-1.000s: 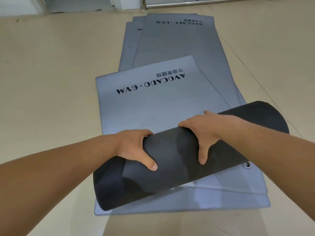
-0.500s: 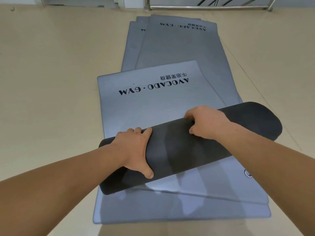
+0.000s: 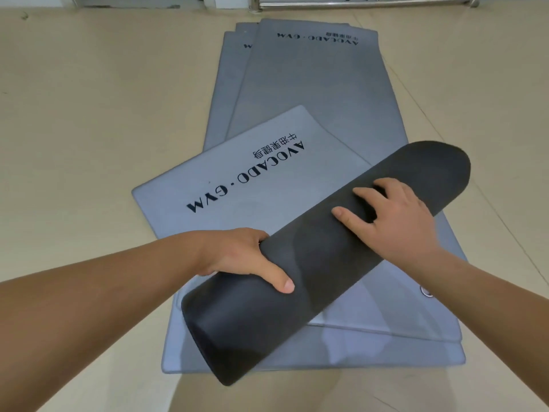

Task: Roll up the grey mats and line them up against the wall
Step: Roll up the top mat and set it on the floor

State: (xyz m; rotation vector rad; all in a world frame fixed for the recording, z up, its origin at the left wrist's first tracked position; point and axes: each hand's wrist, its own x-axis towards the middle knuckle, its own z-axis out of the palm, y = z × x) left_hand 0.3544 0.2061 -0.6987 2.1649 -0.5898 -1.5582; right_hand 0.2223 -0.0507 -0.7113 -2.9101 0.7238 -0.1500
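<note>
Gripping mat roll [image 3: 323, 266] with left hand [image 3: 237, 254], right hand [image 3: 398, 215] flat atop, grey mats [image 3: 312, 93] beneath.

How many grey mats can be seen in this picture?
4. The half-rolled mat lies under the left hand and right hand. Stacked flat beneath it are the top mat, middle mat and bottom mat. More may be hidden.

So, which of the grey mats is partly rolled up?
The top mat, lying askew; its near end forms a dark roll held by the left hand and right hand. The other mats lie flat beneath it.
</note>
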